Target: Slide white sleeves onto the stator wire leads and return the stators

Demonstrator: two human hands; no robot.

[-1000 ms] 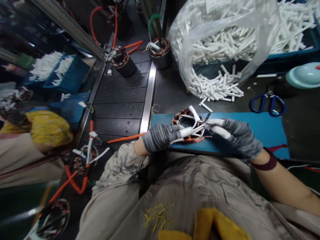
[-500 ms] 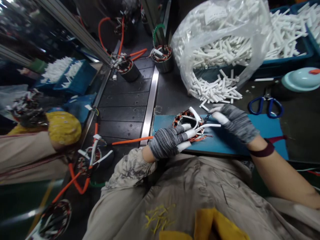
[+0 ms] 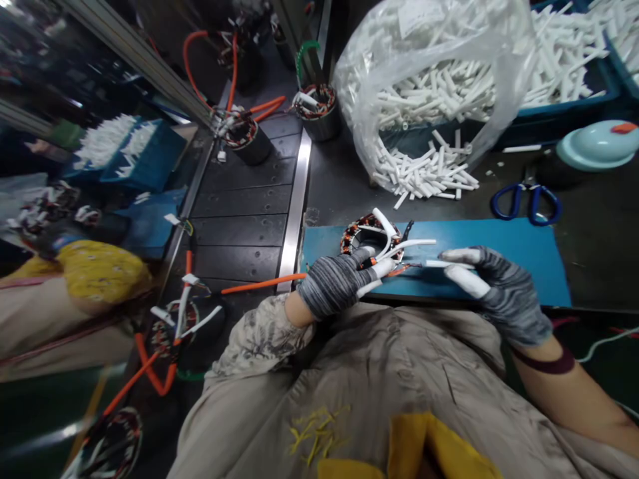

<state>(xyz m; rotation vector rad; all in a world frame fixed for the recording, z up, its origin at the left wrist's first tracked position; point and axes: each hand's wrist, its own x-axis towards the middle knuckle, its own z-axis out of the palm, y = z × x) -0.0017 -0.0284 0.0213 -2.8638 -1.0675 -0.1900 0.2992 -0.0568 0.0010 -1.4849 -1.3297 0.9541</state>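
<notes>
A white tube (image 3: 439,264) is held in a narrow pinch by the gloved right hand (image 3: 506,293), its end just beside the wire tips (image 3: 410,265) of a wound ring (image 3: 350,238) set on a blue mat (image 3: 529,259). The ring's near edge is partly covered by the left hand (image 3: 335,285), whose exact grip cannot be told. Loose tubes (image 3: 424,169) are heaped beyond.

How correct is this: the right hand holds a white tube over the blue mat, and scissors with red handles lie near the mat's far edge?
Not quite: the scissors have blue handles, not red, as the head view shows. The right hand holds a white tube over the blue mat, and the scissors lie near its far edge.
</notes>
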